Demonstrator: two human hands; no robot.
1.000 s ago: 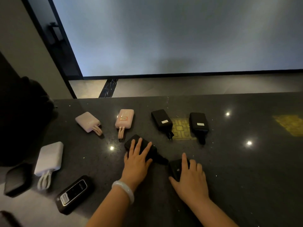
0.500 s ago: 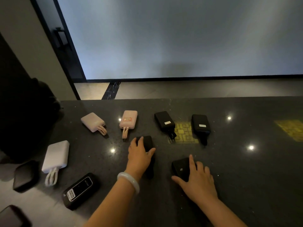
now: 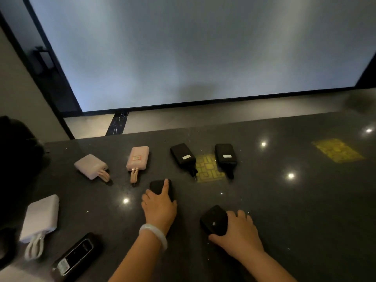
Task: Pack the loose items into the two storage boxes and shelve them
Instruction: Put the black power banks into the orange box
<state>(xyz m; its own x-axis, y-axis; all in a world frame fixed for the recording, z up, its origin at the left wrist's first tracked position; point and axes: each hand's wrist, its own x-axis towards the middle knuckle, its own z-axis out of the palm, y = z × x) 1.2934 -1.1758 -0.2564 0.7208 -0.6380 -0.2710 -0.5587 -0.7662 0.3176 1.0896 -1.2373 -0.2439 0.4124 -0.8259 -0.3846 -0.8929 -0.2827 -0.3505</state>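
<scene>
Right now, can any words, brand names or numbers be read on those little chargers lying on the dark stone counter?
None can be read.
Pink power bank: small orange-edged sticker, text blurred.
Two black power banks at the back: white stickers, no legible print.
Glossy black device near the front edge: white label, print too small.
Yellow patterned patches on the counter: ornament, no letters.

Shop-like interior — polished dark stone counter [image 3: 284,220], power banks [image 3: 184,157] displayed.
</scene>
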